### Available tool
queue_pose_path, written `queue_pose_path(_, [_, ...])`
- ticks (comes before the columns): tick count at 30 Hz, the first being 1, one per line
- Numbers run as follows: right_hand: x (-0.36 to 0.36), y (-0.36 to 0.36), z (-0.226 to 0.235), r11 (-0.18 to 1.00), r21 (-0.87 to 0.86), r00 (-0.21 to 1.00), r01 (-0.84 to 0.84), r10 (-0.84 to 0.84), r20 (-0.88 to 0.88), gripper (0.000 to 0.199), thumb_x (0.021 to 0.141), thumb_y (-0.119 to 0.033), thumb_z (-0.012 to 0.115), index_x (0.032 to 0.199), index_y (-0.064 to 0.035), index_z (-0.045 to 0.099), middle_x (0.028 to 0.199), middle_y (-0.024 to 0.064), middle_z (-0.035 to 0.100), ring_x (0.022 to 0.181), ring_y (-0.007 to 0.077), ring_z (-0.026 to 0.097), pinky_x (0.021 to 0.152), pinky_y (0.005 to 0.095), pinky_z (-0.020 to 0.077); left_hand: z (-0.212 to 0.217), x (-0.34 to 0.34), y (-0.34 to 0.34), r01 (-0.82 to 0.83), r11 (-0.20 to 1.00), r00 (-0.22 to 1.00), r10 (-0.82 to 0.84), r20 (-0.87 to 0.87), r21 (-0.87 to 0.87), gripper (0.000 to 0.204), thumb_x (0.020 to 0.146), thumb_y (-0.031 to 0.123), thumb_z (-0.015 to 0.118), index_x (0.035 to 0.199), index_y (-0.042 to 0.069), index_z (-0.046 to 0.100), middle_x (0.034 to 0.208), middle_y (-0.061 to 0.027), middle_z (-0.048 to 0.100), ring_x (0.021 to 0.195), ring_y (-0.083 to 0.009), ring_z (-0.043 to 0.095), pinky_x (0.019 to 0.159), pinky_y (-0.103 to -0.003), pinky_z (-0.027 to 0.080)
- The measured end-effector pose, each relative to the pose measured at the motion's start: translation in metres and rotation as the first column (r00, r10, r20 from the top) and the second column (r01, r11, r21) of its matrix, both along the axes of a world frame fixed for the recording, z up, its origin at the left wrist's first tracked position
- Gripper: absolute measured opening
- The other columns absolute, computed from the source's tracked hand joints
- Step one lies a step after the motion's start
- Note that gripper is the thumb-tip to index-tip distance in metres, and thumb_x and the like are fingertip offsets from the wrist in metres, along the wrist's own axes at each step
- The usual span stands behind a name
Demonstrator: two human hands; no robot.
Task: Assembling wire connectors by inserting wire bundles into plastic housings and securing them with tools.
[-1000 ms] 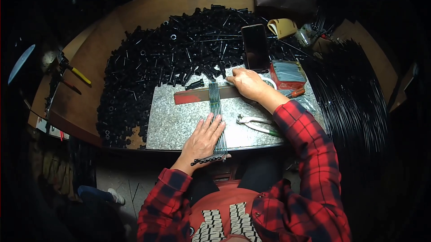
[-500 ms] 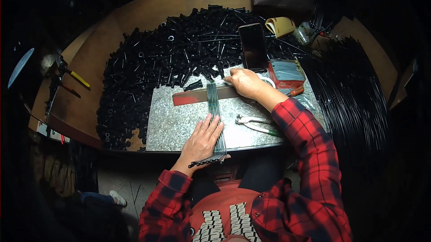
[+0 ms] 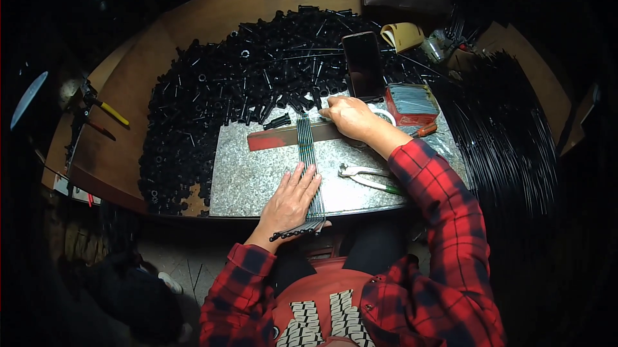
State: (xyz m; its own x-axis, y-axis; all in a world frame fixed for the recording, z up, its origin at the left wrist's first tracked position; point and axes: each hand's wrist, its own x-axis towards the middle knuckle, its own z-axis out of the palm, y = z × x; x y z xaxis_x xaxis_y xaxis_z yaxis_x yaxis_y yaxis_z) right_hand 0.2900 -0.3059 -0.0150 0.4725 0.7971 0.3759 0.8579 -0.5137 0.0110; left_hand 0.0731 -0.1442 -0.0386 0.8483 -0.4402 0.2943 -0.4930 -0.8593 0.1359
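Observation:
A row of thin dark metal rods (image 3: 308, 141) lies side by side across the tabletop, their bent near ends reaching over the edge toward me. My left hand (image 3: 291, 199) rests flat on the rods' left side, fingers stretched out. Its thumb tip shows beyond the rods, below their bent ends. A flat brown bar with a red end (image 3: 270, 140) runs crosswise under the rods. At their far ends is my right hand (image 3: 351, 118), its fingers curled together in a pinch. Whatever is between those fingertips is hidden.
Black tubular parts (image 3: 257, 70) are heaped behind and to the left. A phone (image 3: 363, 64) leans beside a red box of thin pieces (image 3: 412, 105). Pincers (image 3: 367, 176) and a screwdriver (image 3: 423, 131) lie right. Long black rods (image 3: 508, 141) fill the far right.
Both my hands stay nearly where they were, the right one shifting very slightly. At the lower left, a person beyond the table has moved, with a dark shape covering more of the leg.

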Motion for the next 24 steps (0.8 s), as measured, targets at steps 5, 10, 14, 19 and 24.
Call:
queue_pose_path(5, [0.000,0.005,0.000,1.000,0.011,0.999,-0.019,0.019,0.035,0.020,0.080,-0.013,0.053,0.089,-0.0065,0.069,0.086,0.0137,0.061,0.086,0.0292,0.062,0.075,0.0387,0.0513,0.000,0.000,0.001,0.006,1.000,1.000,-0.006,0.000,-0.005,0.093,0.068,0.059,0.070,0.132,-0.004,0.042,0.141,-0.0215,0.037,0.134,-0.0385,0.031,0.110,-0.049,0.026])
queue_pose_path(10, [0.001,0.010,-0.001,0.998,0.022,0.993,-0.060,0.057,0.103,0.024,0.085,-0.015,0.051,0.100,-0.0091,0.069,0.085,0.0115,0.058,0.085,0.0277,0.060,0.074,0.0382,0.0495,-0.002,0.000,0.002,0.007,1.000,1.000,-0.007,-0.016,-0.021,0.093,0.069,0.059,0.069,0.132,-0.004,0.043,0.142,-0.0213,0.037,0.134,-0.0386,0.031,0.109,-0.049,0.027])
queue_pose_path(14, [0.001,0.013,0.002,0.998,-0.020,0.994,-0.053,0.055,0.093,0.025,0.086,-0.016,0.050,0.102,-0.0095,0.069,0.085,0.0109,0.057,0.086,0.0269,0.059,0.075,0.0380,0.0492,-0.013,0.003,0.007,0.004,0.998,0.999,-0.006,0.043,0.055,0.092,0.070,0.060,0.068,0.132,-0.003,0.043,0.141,-0.0216,0.037,0.134,-0.0391,0.031,0.109,-0.049,0.027])
queue_pose_path(19, [0.004,0.013,-0.004,0.997,0.038,0.997,-0.066,0.064,0.048,0.026,0.085,-0.014,0.051,0.103,-0.0081,0.069,0.085,0.0119,0.057,0.086,0.0276,0.059,0.075,0.0379,0.0492,-0.011,0.004,0.005,0.009,0.996,0.999,-0.013,0.050,0.085,0.092,0.071,0.060,0.067,0.133,-0.004,0.042,0.142,-0.0217,0.037,0.134,-0.0395,0.031,0.109,-0.049,0.027])
queue_pose_path(24, [0.003,0.015,-0.005,0.998,0.041,0.998,-0.054,0.053,0.027,0.027,0.083,-0.013,0.052,0.103,-0.0075,0.069,0.086,0.0124,0.057,0.086,0.0279,0.060,0.075,0.0380,0.0491,-0.014,0.003,0.008,0.011,0.997,0.998,-0.016,0.056,0.083,0.092,0.071,0.061,0.066,0.133,-0.003,0.041,0.142,-0.0216,0.037,0.133,-0.0395,0.031,0.109,-0.049,0.028])
